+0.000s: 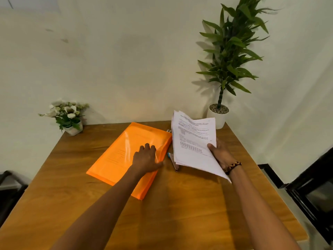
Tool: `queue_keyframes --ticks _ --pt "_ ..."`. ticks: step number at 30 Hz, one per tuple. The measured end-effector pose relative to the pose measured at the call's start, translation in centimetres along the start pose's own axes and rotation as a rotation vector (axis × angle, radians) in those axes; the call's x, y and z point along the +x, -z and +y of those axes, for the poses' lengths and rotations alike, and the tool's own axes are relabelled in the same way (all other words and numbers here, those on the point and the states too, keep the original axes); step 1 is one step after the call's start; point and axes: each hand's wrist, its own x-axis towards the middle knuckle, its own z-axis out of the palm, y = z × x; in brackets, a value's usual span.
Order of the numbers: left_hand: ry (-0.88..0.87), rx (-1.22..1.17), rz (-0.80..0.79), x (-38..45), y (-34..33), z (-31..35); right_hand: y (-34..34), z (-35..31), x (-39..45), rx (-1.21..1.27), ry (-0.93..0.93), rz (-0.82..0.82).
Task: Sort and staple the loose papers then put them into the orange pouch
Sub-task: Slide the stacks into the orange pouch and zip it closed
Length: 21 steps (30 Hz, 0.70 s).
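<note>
Pale walls meet behind a wooden table [180, 204], whose near edge runs out of the bottom of the view along with both forearms. At the right border a dark framed piece of furniture [313, 192] is cut off, and another dark shape [9, 188] at the left edge is too clipped to identify. On the table lies the orange pouch [119, 157], flat and angled, one corner toward the wall; faint lines of print show through its translucent skin, so a sheet seems to be inside, though how many cannot be told. A stapler [173, 161] lies just right of the pouch, mostly hidden under the raised papers [194, 139], with only a blue tip and metal body showing; a small metallic item [168, 131] peeks out at the pouch's far corner, too small to make out. The print on the papers is blurred. A white pot of pale flowers [67, 116] stands at the far left corner, and a tall leafy plant [230, 56] in a white pebble-topped pot at the far right. The left hand [146, 157] rests palm down on the pouch's right part, fingers relaxed, gripping nothing. The right hand [220, 154], a beaded bracelet [232, 166] on its wrist, grips the stack of papers at its right edge, thumb on top, holding them tilted above the table.
</note>
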Motion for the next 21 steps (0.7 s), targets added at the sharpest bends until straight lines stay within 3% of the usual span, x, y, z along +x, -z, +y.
queue_keyframes --ticks 3,8,13,21 --pt "0.019 0.061 0.015 -0.3 -0.4 1.0 0.3 0.2 -0.2 0.014 -0.02 0.026" --pt "0.093 -0.146 0.217 -0.2 0.5 0.6 0.1 0.2 -1.2 -0.132 0.014 0.033" --pt "0.149 -0.214 0.357 -0.3 1.0 0.0 0.4 -0.7 -2.6 -0.388 0.055 -0.173" --pt "0.102 -0.181 0.412 0.5 2.8 0.0 -1.5 -0.7 -2.6 -0.457 0.082 -0.324"
